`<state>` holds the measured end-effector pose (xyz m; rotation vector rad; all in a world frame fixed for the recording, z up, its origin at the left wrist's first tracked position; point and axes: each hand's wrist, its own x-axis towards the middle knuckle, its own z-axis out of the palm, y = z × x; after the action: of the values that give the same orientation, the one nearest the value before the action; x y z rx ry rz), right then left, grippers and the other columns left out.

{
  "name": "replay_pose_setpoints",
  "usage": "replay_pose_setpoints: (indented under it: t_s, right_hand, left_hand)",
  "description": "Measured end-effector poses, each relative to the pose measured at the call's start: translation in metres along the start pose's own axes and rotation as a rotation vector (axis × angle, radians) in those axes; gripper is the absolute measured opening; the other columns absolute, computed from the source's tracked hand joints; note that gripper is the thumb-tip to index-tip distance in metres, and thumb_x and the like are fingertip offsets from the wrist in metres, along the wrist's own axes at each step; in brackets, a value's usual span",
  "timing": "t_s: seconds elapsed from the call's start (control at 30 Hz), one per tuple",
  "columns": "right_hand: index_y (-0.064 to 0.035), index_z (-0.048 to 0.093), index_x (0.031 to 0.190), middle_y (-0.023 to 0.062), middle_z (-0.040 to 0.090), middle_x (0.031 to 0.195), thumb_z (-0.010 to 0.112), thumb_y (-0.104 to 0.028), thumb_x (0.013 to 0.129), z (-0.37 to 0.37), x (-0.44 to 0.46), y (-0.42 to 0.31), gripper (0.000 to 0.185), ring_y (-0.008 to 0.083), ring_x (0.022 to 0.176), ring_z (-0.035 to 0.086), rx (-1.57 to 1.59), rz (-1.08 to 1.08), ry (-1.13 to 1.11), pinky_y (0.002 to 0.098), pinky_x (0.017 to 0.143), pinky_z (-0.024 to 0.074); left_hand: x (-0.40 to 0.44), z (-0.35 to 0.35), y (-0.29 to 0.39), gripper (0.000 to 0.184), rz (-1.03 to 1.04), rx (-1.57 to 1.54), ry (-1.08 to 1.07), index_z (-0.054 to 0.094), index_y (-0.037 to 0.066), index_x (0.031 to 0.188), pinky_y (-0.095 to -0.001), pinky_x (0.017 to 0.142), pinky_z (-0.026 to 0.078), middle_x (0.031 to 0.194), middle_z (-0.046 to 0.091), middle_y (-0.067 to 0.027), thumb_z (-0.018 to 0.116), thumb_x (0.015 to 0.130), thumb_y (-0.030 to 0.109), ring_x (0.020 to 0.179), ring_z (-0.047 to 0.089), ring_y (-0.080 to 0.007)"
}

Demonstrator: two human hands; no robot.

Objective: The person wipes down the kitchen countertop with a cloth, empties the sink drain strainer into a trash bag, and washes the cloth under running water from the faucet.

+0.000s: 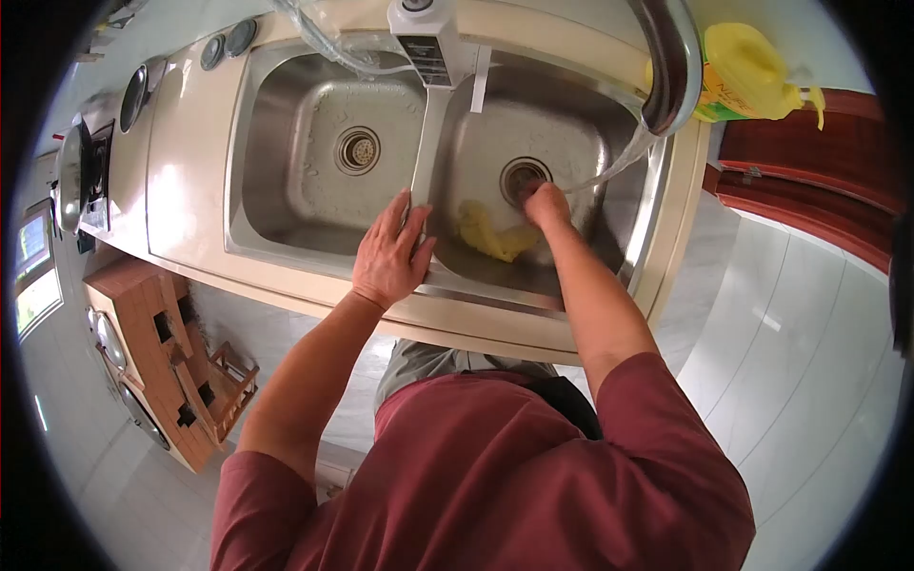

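both hands were at a double sink (pixel 286 259), viewed from above. the left hand (pixel 392 249) lay palm down across the front end of the divider (pixel 427 143), its fingers extended and slightly apart, with hold of nothing visible. the right hand (pixel 546 206) reached down into the right basin (pixel 562 133), its fingers at the drain (pixel 519 171), partly hidden and blurred; how far they were open, and whether they gripped anything, could not be told. the step in hand, as judged, was work by touch at the drain under running water. the next move seemed to call for fingertip contact at the opening, with the left hand as a brace and the yellow cloth (pixel 486 233) held off the drain.

containers, largest first: the double sink was set into a pale counter (pixel 186 190). its right basin contained the drain, in the floor, and the yellow cloth, limp and crumpled just in front; whether water stood there was unclear. the left basin (pixel 271 143) contained scattered drops around a strainer (pixel 359 150). a yellow pump bottle (pixel 747 71) stood beyond the sink's back right corner, its fill level indistinct. a curved faucet (pixel 671 57) delivered a thin stream of water (pixel 624 160) toward the right hand.
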<state>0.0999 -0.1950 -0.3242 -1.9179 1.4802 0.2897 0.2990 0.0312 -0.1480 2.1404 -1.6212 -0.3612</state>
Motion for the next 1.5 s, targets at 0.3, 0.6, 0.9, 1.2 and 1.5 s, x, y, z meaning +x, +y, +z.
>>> replay_pose_setpoints:
  t_s: [0.3,0.6,0.9,1.2,1.5]
  right_hand:
    - [-0.0075,0.076,0.105,0.0185,0.074,0.11,0.064,-0.022,0.091,0.004,0.001,-0.008,0.023,0.0379,0.105,0.07,-0.101,0.103,-0.014,0.0482,0.088,0.057]
    - [-0.0032,0.075,0.102,0.0203,0.075,0.098,0.062,-0.025,0.094,0.019,0.007,0.019,0.026,0.035,0.089,0.073,0.276,0.079,0.056,0.0458,0.075,0.058]
    - [0.003,0.058,0.114,0.0141,0.069,0.09,0.042,-0.028,0.11,-0.027,0.0,0.01,0.036,0.0267,0.071,0.068,1.768,0.54,0.024,0.038,0.059,0.0577]
    - [-0.0017,0.063,0.106,0.0093,0.07,0.089,0.064,-0.023,0.1,-0.057,-0.047,-0.089,0.022,0.02,0.066,0.068,1.423,0.189,-0.06,0.0301,0.056,0.0548]
    - [-0.0003,0.065,0.102,0.0057,0.066,0.074,0.058,-0.032,0.104,-0.098,-0.016,-0.191,0.033,0.0118,0.055,0.061,1.114,-0.421,0.088,0.0285,0.05,0.0475]
  left_hand:
    - [0.001,-0.001,0.001,0.046,-0.009,-0.014,-0.008,0.061,0.012,0.133,-0.046,0.103,0.05,0.147,0.048,-0.0214,0.071,0.088,0.016,0.126,0.056,-0.0416]
    - [0.0,0.001,-0.001,0.044,-0.01,-0.011,-0.015,0.061,0.012,0.131,-0.0457,0.102,0.05,0.146,0.048,-0.0223,0.071,0.089,0.018,0.124,0.057,-0.042]
    - [-0.001,0.0,-0.003,0.043,0.008,-0.014,0.006,0.062,0.011,0.131,-0.0462,0.101,0.05,0.146,0.048,-0.023,0.07,0.089,0.018,0.122,0.058,-0.0429]
    - [-0.003,0.0,-0.004,0.043,-0.001,-0.017,0.001,0.062,0.01,0.131,-0.0459,0.101,0.05,0.146,0.048,-0.0232,0.07,0.09,0.018,0.121,0.058,-0.0425]
    - [-0.003,0.003,-0.004,0.044,0.003,-0.02,0.017,0.061,0.012,0.132,-0.0461,0.101,0.05,0.144,0.05,-0.0221,0.07,0.089,0.017,0.123,0.058,-0.0402]
